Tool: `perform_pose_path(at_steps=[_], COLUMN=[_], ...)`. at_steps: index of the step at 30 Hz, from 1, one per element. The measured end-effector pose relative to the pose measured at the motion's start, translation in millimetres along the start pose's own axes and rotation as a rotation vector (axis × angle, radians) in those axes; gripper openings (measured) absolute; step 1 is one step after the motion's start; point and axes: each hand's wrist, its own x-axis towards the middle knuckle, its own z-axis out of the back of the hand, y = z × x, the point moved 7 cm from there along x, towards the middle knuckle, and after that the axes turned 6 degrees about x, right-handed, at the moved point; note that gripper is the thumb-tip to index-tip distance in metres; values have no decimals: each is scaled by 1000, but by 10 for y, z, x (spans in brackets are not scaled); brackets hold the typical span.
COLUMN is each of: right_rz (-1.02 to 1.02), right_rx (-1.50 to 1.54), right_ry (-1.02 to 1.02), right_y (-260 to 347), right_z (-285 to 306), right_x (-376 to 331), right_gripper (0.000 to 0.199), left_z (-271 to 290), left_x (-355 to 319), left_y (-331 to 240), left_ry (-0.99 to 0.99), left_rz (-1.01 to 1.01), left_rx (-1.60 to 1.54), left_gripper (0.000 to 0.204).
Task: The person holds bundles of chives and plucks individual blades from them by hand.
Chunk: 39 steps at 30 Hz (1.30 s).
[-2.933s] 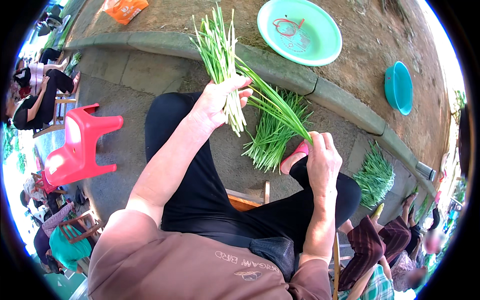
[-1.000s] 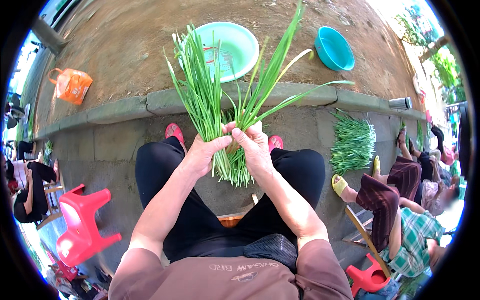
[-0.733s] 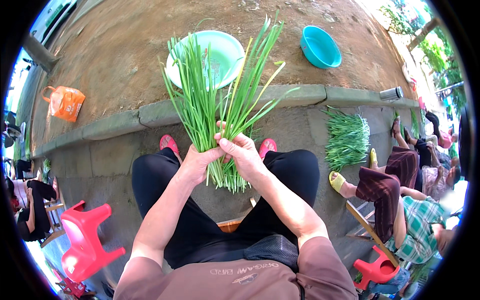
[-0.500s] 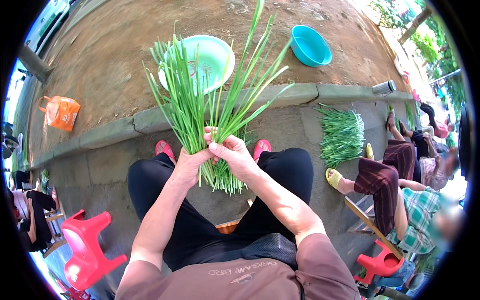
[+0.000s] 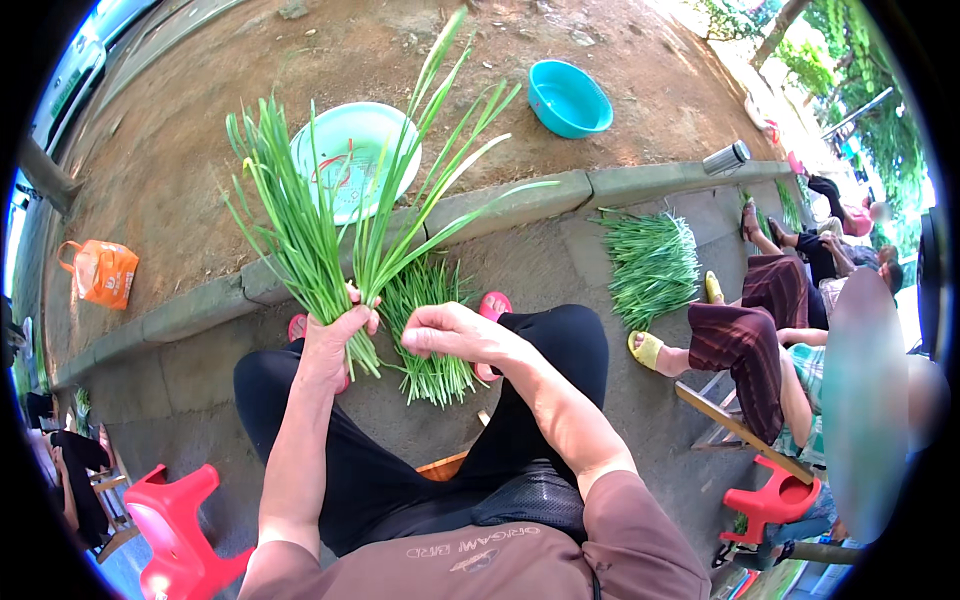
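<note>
Clearly, left hand (image 5: pixel 335 345) in closed grip on chive bunch (image 5: pixel 330 230) — right hand (image 5: pixel 450 333) alongside, its grip half-curled, fingertips hidden.

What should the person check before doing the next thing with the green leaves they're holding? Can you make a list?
1. Left hand has a firm hold on the bunch of green stalks: ok, fingers wrapped round its lower end.
2. Right hand free to work: ok, it holds nothing and hovers just beside the bunch.
3. Bunch kept upright and together: not ok, several stalks splay off to the right.
4. Pile of stalks on the ground within reach between the feet: ok.
5. Pale green basin empty: cannot tell, stalks hide part of it.
</note>
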Motion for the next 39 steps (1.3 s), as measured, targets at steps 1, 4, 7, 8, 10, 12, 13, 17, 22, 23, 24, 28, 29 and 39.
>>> perform_pose_path(at_steps=[1, 4, 7, 8, 10, 12, 13, 17, 22, 23, 24, 28, 29, 39], right_rz=[63, 59, 570, 608, 626, 619, 601, 566, 695, 642, 589, 655, 648, 701], right_rx=[-13, 94, 150, 89, -6, -68, -217, -621, -501, -369, -238, -317, -322, -254], right_ry=[64, -78, -465, -635, -834, -901, -887, -768, -691, -665, -639, -715, -739, -728], right_y=[123, 538, 1002, 1108, 1192, 1251, 1302, 1345, 1266, 1249, 1215, 1353, 1376, 1660], right_z=[5, 234, 791, 957, 1227, 1356, 1367, 1271, 1216, 1199, 1167, 1040, 994, 459], right_x=[-105, -430, -768, -875, -987, -1032, -1023, -1028, -1163, -1206, -1263, -1728, -1832, -2493], right_gripper=[35, 17, 7, 8, 12, 17, 22, 32, 17, 15, 15, 15, 15, 16], left_z=[-6, 39, 4, -1, 4, -15, -18, -95, -158, -158, -156, -268, -261, -455], left_x=[-1, -33, -66, -94, -142, -194, -220, -386, -603, -667, -730, -890, -946, -1519], left_y=[-5, -45, -87, -94, -92, -87, -95, -116, -194, -205, -213, -280, -296, -385], left_ry=[10, 31, 62, 60, 85, 104, 109, 165, 113, 130, 110, 98, 93, 13], left_rz=[-5, -17, -33, -24, -19, 1, -5, 2, -14, -46, -49, -110, -124, -122], left_rx=[-5, -6, -8, -20, -23, -18, -14, 43, 52, 73, 75, 70, 61, 67], left_gripper=[22, 22, 23, 23, 23, 24, 24, 27, 25, 25, 26, 27, 26, 27])
